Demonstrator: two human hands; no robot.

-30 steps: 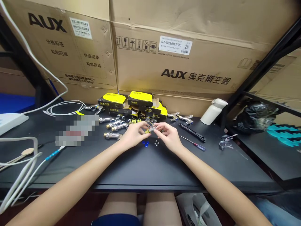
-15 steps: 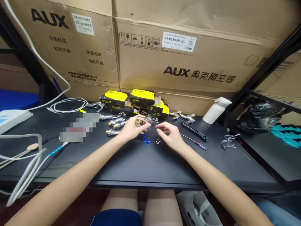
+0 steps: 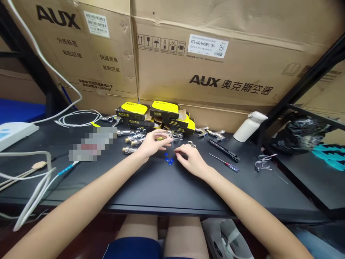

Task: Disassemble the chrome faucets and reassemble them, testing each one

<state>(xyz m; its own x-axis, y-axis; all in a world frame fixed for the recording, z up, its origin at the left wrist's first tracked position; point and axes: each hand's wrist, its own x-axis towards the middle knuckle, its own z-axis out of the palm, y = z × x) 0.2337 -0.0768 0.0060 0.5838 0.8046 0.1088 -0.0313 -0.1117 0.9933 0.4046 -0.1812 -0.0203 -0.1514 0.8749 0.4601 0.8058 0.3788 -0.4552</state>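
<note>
My left hand [image 3: 155, 145] is raised above the middle of the table, its fingers curled round a chrome lever handle [image 3: 178, 139] whose thin end sticks out to the right. My right hand [image 3: 192, 160] is low over the tabletop, with thumb and forefinger slightly apart; its other fingers are partly hidden. Between the hands lie several small blue caps [image 3: 169, 159]. Small round metal pieces [image 3: 191, 144] show just behind my right hand. Left of my left hand, chrome valve bodies with brass ends [image 3: 129, 150] lie in a group.
Black and yellow boxes [image 3: 164, 109] are stacked at the back. To the right are more chrome fittings [image 3: 216, 135], a black pen-like tool [image 3: 223, 150], a screwdriver [image 3: 228, 164], glasses [image 3: 264, 163] and a white bottle [image 3: 250, 126]. White cables [image 3: 40, 180] cross the left side.
My right hand has come down and slightly left, covering the small silver screws that showed beside the blue caps. My left hand keeps its hold on the handle, nearly still.
</note>
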